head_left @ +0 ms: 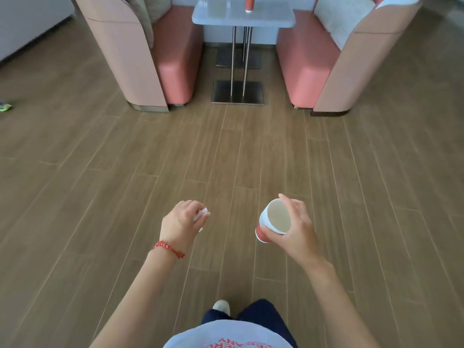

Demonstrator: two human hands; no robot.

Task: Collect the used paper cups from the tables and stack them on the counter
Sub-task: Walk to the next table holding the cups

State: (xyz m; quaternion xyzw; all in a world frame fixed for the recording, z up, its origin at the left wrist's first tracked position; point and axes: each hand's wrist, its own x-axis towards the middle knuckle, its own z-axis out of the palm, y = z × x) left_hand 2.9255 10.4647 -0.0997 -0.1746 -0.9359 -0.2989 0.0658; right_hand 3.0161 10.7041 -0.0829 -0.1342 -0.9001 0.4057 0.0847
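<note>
**Cup stack in right hand, one cup ahead on the worktop**

The right hand (292, 231) grips a cup stack (272, 222): thumb on the red wall near the base, fingers curled over the far rim. The stack is tilted, its mouth facing up toward the camera; several nested white rims show at its left edge. The inside is pale and shows no contents.

The left hand (183, 222) is level with the right hand and well apart from it, with bare floor (125, 159) between them. Its fingers are curled around a small white item (202, 215), of which only a sliver shows past the fingertips; what it is cannot be told. A red bracelet (168, 248) sits on that wrist.

Far ahead of both hands stands the worktop (226, 18), a pale slab with rounded corners on thin metal legs (239, 59) and a flat base plate. One red cup (249, 3) stands upright on it, nearer the right-hand side and back from the near edge; its top is cut by the frame.

Two pink benches flank the worktop: the left bench (175, 66) ahead of the left hand, the right bench (308, 69) ahead of the right hand. Their near ends line up just beyond the base plate, leaving a narrow gap to the worktop. From the hands to the bench ends lies open wood-plank floor. A small green object (5, 106) lies on the floor far to the left, at the frame edge.
</note>
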